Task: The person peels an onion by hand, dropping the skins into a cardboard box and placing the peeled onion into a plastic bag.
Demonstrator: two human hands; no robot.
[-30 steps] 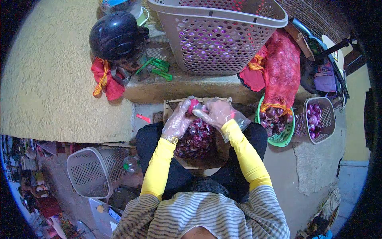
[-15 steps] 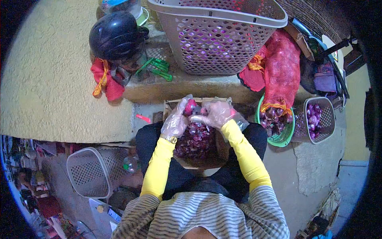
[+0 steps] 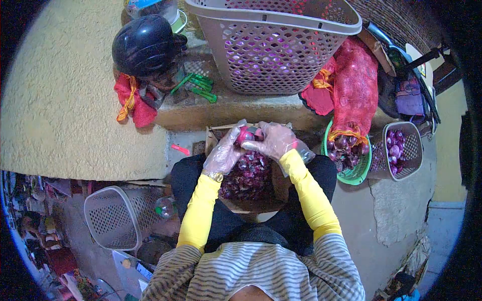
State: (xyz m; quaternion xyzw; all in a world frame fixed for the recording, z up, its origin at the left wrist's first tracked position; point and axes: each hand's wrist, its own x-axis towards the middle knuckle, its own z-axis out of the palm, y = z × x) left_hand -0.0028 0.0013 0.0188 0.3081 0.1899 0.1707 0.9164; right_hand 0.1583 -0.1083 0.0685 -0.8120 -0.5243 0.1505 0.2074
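My left hand (image 3: 224, 153), in a clear plastic glove, is wrapped round a red onion (image 3: 245, 135) above a cardboard box (image 3: 273, 203). Against the onion's right side, my right hand (image 3: 275, 142), gloved too, is closed on something small and pinkish that I cannot make out. Purple onion skins (image 3: 246, 175) fill much of the box, which stands between my knees. To the right, a red mesh sack (image 3: 355, 80) opens over a green basket (image 3: 362, 173) with onions in it.
A tall grey basket (image 3: 296, 75) stands on the ledge, with a black helmet (image 3: 145, 45) and green-handled tools (image 3: 202, 88) to its left. Purple onions lie in a small basket (image 3: 414, 150) at right. Another basket (image 3: 113, 218) lies at lower left.
My right hand has moved slightly left and up, so both hands are now together at the onion. They were a little apart before.
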